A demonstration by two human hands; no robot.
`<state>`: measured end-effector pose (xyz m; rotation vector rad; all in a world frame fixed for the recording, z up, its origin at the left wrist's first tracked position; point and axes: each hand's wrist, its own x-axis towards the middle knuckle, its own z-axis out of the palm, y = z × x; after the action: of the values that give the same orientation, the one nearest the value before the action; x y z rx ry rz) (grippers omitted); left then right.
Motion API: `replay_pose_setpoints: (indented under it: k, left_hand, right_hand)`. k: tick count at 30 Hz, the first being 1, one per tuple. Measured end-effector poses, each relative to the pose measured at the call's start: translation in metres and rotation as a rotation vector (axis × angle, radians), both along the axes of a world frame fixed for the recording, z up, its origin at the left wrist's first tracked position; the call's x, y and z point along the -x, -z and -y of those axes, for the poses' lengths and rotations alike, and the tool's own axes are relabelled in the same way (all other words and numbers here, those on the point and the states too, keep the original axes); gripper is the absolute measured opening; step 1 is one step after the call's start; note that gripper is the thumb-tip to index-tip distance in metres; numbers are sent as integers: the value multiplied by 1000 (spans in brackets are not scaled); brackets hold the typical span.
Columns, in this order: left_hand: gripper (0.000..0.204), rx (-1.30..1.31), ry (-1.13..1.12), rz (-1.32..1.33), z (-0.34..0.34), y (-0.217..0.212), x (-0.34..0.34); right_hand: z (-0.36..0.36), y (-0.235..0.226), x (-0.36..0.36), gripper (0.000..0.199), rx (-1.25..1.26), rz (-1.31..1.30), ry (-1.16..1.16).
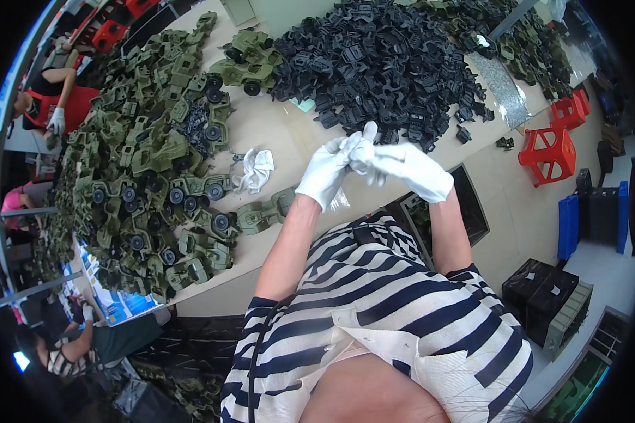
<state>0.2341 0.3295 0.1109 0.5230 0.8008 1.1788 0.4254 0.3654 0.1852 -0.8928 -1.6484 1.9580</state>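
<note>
White gloves cover both of my hands, which meet above the near edge of the table. My left hand (326, 171) has its fingers bent in against the right one's fingertips. From the other side my right hand (420, 173) closes in, its fingers pressed together at the same spot. Whatever lies between them, if anything, is hidden among the white fabric. Just beyond the hands is a big heap of black plastic parts (381, 67). A crumpled white glove (256, 169) lies left of my hands, and below it sits a green toy vehicle body (262, 213).
Green toy vehicles (166, 151) with black wheels cover the table's left side. Red stools (547, 155) and blue bins (569, 227) stand at the right. Near my right arm is an open dark box (473, 204). Other people (74, 345) work along the left.
</note>
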Motion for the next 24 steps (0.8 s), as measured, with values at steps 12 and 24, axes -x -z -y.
replay_pose_setpoints:
  k: [12, 24]
  left_hand:
    - [22, -47, -156, -140, 23, -13, 20]
    - [24, 246, -366, -428, 10, -34, 25]
  right_hand:
    - [3, 13, 17, 33, -14, 215, 257]
    - [20, 33, 30, 22, -346, 320, 512]
